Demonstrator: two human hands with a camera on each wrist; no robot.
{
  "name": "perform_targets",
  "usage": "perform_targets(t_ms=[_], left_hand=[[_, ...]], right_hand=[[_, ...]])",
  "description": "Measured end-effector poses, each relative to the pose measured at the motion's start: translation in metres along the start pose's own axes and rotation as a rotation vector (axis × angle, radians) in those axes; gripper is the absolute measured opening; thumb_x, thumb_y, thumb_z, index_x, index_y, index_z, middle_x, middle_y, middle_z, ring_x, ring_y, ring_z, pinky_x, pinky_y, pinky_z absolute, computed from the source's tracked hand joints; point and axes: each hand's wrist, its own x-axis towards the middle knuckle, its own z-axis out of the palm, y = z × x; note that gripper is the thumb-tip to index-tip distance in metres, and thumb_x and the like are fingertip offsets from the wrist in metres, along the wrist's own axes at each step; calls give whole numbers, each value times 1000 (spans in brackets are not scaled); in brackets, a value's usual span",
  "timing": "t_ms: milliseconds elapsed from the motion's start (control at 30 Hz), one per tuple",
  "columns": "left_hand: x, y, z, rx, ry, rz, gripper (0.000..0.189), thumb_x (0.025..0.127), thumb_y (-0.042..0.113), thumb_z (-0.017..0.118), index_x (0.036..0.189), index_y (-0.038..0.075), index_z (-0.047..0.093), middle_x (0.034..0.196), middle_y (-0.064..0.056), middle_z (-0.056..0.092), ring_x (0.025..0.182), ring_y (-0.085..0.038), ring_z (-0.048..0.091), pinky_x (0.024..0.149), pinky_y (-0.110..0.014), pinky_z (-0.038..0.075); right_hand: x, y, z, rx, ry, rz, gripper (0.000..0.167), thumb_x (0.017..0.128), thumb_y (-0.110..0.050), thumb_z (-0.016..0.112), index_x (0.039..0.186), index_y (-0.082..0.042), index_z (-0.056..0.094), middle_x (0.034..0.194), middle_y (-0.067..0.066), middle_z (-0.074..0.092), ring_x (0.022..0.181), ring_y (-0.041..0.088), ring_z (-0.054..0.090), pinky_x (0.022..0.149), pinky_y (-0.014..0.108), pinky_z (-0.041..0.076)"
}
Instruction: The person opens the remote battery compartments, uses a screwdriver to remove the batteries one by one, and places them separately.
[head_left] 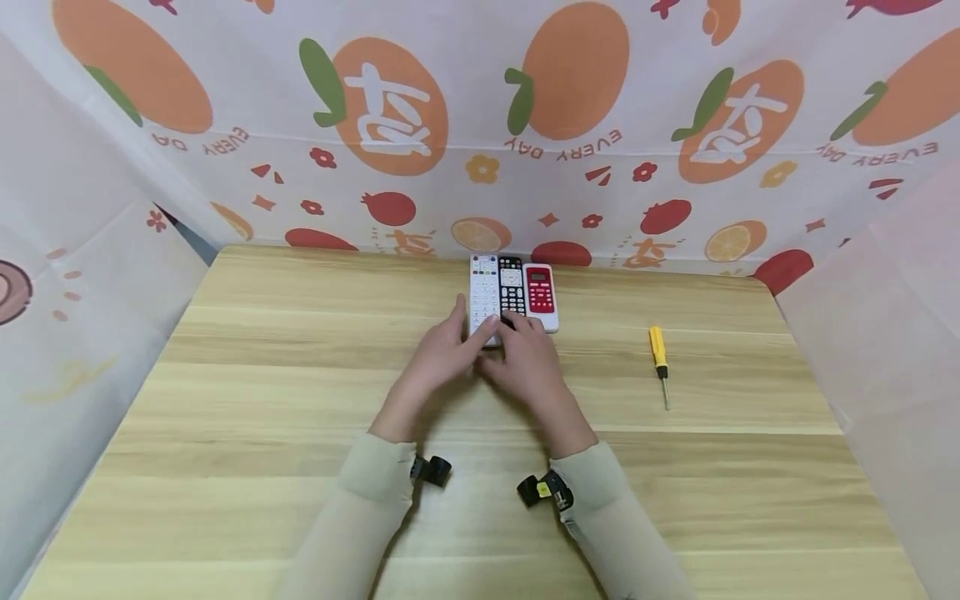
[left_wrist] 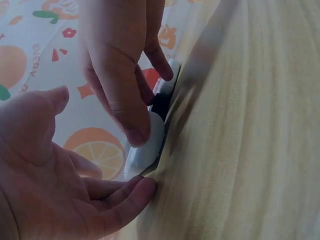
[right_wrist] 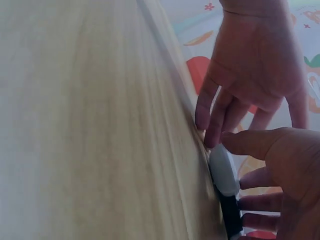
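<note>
White plastic forms the long, rectangular remote control on our pale wooden counter, pointing away from us; our left hand and right hand (each grip unclenched) flank its near end.

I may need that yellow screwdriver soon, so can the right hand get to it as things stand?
Probably yes: the yellow screwdriver lies to the right of the right hand, with only bare tabletop between. The hand would likely just need to leave the white remote.
</note>
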Motion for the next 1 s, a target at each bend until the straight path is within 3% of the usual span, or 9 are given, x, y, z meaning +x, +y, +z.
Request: perform_targets(t_ms=[133,267,433,567,733,900,1000], left_hand=[[-3,2,1,-1,-15,10,96,96,70,39,159,5,9,154,-24,37,137,-39,45,110,-53,38],[-5,3,3,-23,-7,21,92,98,66,41,159,5,11,155,-24,36,139,-39,43,110,-53,38],[-5,4,1,-90,29,57,86,100,56,47,159,3,15,150,-24,45,136,-37,46,109,-53,39],[-6,4,-2,-121,41,49,87,100,52,50,157,-3,14,142,-28,50,130,-37,50,109,-52,39],[-5,8,-3,-111,56,67,86,100,51,51,155,-5,18,134,-31,52,128,-39,49,107,-52,40],[-8,15,-1,-107,30,98,82,100,50,52,155,-3,23,129,-26,56,114,-31,58,90,-42,52],[-10,17,1,-108,18,112,80,100,49,53,155,-2,25,122,-24,57,92,-27,61,73,-34,52]], right_hand=[[-3,-5,0,-30,-17,-12,69,87,-52,70,143,-14,56,154,9,43,139,34,39,111,53,35],[-6,-8,0,-26,4,-39,69,85,-48,74,142,-13,57,152,7,47,139,33,41,111,52,35],[-9,-12,1,-1,51,-84,65,82,-45,78,136,-12,61,141,5,59,131,30,47,108,47,38],[-9,-13,4,29,45,-95,62,82,-43,79,131,-10,63,129,6,66,123,28,51,105,43,41],[-9,-13,3,80,56,-89,72,82,-38,80,143,-10,53,123,11,69,113,30,60,99,43,46],[-10,-12,1,112,52,-59,80,84,-30,79,153,-14,40,129,15,66,106,32,67,89,46,53],[-11,-12,1,107,50,-43,77,85,-28,77,153,-17,41,133,15,64,107,33,67,88,47,54]])
